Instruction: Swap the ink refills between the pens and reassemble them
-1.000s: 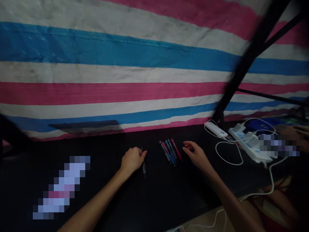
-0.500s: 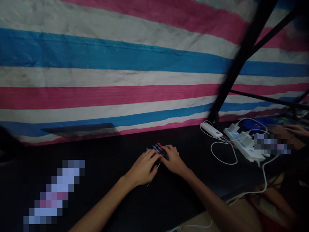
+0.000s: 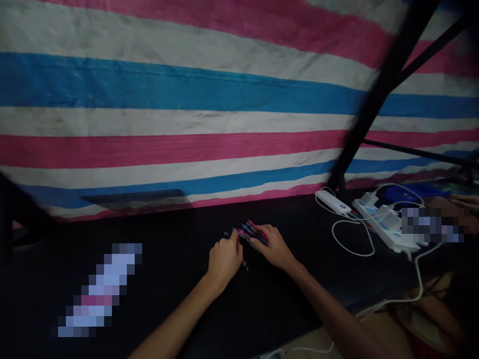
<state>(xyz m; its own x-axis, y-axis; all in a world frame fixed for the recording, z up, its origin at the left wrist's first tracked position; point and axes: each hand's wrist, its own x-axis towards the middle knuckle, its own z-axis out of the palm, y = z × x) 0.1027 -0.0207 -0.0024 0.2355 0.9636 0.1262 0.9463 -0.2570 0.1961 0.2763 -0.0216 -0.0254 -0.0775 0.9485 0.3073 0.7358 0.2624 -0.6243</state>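
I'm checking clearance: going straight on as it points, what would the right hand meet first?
The right hand would likely first meet the slim red, blue and dark pens; depth is unclear.

Left hand (image 3: pixel 225 257) curls just beside the bent-fingered right hand (image 3: pixel 276 248).

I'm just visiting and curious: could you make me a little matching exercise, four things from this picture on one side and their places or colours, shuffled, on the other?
Things:
1. pens
2. power strip
3. striped sheet
4. tabletop

Places and colours:
A. white, toward the right of the picture
B. black, beneath both forearms
C. at the fingers of the right hand, beside the left hand
D. pink, blue and whitish, rising at the back

Right pairs: 1-C, 2-A, 3-D, 4-B
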